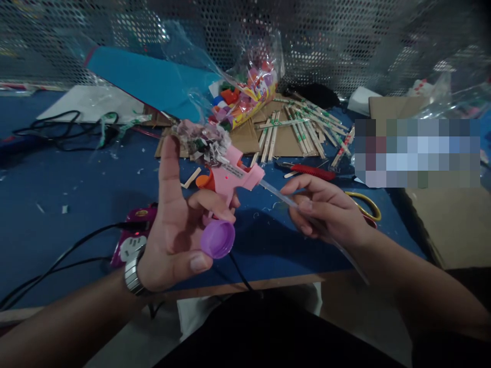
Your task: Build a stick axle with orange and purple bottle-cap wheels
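My left hand (174, 227) is closed around the handle of a pink glue gun (226, 179), with its index finger stretched up. That hand also has a purple bottle cap (218, 238) beside the thumb. Shredded paper scraps and a pinkish clump hide the gun's nozzle end. In my right hand (330, 209), thumb and fingers pinch a long clear glue stick (278, 193). The stick's far end meets the back of the gun; how deep it sits inside I cannot tell. An orange cap (205, 180) is partly hidden behind the gun.
Behind lie a plastic bag of coloured caps (251, 97), several wooden chopsticks (303, 133) on cardboard and a blue sheet (149, 76). A red-handled cutter (312, 171) and yellow-handled scissors (366, 204) are near my right hand. A purple power strip (132, 237) with black cords sits left.
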`<state>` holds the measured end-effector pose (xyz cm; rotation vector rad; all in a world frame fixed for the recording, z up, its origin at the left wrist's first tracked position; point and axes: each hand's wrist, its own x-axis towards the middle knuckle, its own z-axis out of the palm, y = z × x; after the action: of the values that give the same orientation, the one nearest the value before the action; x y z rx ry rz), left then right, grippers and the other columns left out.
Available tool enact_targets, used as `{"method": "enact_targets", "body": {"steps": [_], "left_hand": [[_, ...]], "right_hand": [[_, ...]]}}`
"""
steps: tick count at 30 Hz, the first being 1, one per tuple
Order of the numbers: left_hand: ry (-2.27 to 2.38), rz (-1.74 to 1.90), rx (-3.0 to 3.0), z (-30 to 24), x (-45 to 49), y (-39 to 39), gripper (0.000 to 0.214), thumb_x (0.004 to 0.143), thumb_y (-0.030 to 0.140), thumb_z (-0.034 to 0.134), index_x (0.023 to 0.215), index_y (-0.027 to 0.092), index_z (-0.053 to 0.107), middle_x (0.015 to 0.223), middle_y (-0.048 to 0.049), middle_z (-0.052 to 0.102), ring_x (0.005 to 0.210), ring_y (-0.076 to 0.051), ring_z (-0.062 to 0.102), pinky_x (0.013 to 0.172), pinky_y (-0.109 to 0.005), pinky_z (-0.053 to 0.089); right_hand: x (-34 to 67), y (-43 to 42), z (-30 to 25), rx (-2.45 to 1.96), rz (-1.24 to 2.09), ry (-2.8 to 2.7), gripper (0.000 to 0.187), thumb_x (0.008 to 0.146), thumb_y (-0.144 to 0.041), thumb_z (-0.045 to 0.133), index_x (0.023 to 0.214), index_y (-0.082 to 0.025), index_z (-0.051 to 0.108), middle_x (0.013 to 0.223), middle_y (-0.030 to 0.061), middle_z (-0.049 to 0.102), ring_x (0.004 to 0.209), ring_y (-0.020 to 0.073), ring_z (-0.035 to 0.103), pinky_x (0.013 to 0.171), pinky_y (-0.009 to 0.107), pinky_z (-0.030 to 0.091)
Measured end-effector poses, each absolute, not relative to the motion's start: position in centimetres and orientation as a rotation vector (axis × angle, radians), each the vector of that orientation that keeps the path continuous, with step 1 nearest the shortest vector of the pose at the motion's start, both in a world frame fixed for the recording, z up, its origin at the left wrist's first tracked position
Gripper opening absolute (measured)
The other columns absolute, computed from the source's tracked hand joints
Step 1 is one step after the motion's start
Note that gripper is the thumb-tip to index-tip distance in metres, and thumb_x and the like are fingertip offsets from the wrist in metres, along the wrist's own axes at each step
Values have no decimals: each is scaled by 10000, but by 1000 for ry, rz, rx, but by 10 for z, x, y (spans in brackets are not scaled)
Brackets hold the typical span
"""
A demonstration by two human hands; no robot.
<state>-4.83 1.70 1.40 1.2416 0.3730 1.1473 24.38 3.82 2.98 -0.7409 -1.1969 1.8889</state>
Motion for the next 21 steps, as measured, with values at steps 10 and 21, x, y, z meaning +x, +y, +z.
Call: {"method": "enact_targets", "body": {"steps": [10,21], "left_hand": [[487,1183,1162,20,-47,13,1009,843,344,966,1716,325,461,1085,32,769,1241,-178,695,1171,-313,517],[510,1152,1126,18,-47,18,1012,760,368,1006,1661,233,566,1023,-9,756,1208,-228,688,1113,-337,539]], "right_hand": [[245,37,27,-699,1616,-1414,232,1070,-266,735,1299,-235,754,691,-56,554,584,126,574,516,232,412],[255,32,26,-889,955,-1910,319,1071,-247,685,1381,-276,752,761,-1,683,571,141,572,533,285,417]]}}
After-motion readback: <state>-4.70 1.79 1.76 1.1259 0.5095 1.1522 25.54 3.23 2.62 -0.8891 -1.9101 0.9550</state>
